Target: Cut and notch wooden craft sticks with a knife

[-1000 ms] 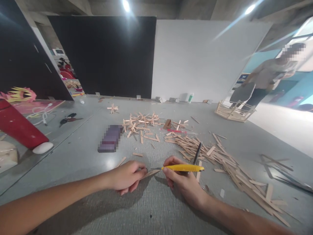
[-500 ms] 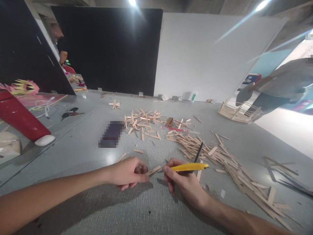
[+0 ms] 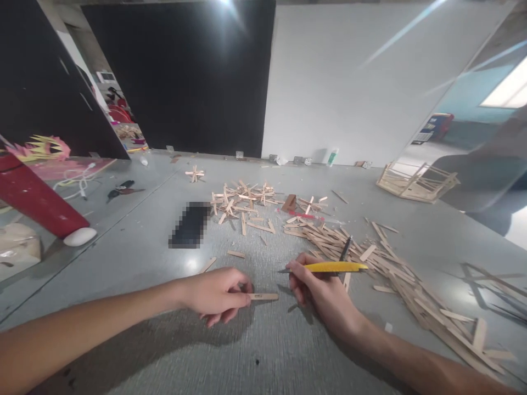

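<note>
Left hand reaching in low from eight o'clock, thumb and fingers pinching a flat pale wooden stick, its free end at three o'clock; right hand in from four o'clock, fingers curled around a yellow-handled knife, blade towards nine.

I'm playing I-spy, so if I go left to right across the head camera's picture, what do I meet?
Red bottle → left hand → the flat wooden stick it holds → right hand → little wooden frame.
</note>
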Tool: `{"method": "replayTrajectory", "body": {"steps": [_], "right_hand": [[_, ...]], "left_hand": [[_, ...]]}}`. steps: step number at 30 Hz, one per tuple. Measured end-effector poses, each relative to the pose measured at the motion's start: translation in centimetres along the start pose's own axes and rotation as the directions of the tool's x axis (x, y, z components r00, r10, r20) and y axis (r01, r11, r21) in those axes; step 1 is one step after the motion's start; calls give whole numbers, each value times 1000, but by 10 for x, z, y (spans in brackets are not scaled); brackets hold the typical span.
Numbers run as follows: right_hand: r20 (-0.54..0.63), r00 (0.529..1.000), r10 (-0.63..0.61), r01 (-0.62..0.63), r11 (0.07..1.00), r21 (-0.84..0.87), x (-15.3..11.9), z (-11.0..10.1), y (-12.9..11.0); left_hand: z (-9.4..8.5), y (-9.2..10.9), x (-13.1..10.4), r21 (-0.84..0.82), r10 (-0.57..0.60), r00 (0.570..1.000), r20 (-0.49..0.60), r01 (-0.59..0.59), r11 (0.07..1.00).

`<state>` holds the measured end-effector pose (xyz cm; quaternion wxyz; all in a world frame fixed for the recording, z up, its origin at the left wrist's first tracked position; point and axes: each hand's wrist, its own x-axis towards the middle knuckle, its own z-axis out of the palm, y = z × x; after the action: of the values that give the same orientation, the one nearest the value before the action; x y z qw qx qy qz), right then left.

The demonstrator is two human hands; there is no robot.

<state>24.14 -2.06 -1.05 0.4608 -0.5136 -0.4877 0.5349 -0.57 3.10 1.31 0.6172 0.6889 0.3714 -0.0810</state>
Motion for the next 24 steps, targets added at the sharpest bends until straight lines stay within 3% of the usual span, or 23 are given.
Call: {"method": "replayTrajectory", "body": {"steps": [7, 24], "right_hand": [[210, 978, 13, -8, 1000, -24, -6, 18, 1], [234, 970, 70, -63, 997, -36, -1, 18, 2]], "left_hand": [[2, 3, 0, -1, -13, 999, -32, 13, 1000], [8, 3, -1, 11, -3, 997, -74, 4, 1000]]}}
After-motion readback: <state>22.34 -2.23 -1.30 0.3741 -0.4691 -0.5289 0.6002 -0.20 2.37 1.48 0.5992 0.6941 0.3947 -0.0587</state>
